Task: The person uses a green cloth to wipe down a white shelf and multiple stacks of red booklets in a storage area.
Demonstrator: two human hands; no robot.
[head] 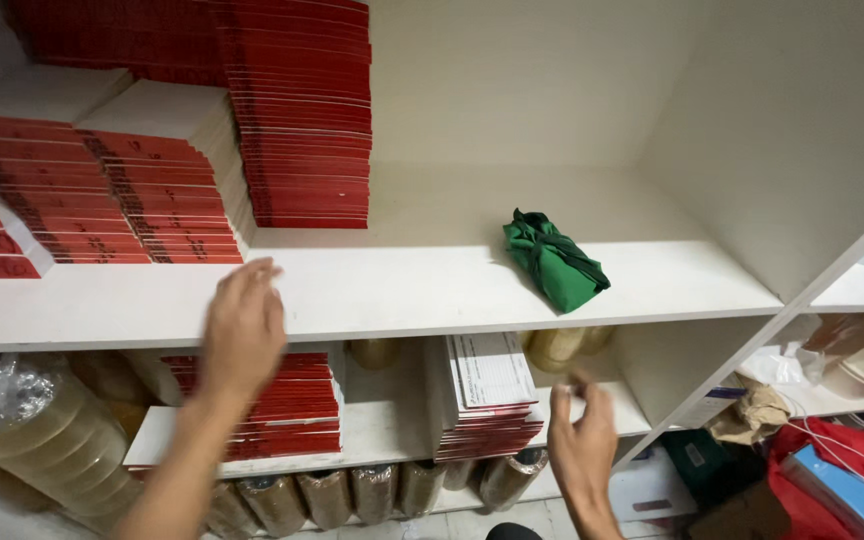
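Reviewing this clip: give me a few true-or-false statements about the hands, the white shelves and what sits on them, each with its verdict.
1. The left hand grips a red-spined booklet. False: it is open and empty, in front of the upper white shelf.
2. A green folded cloth bundle lies on the upper shelf. True.
3. The right hand rests on the green bundle. False: it is lower, apart from it, near the stack of red-edged booklets with a white printed top sheet.
4. Tall stacks of red-spined booklets stand on the upper shelf's left part. True.
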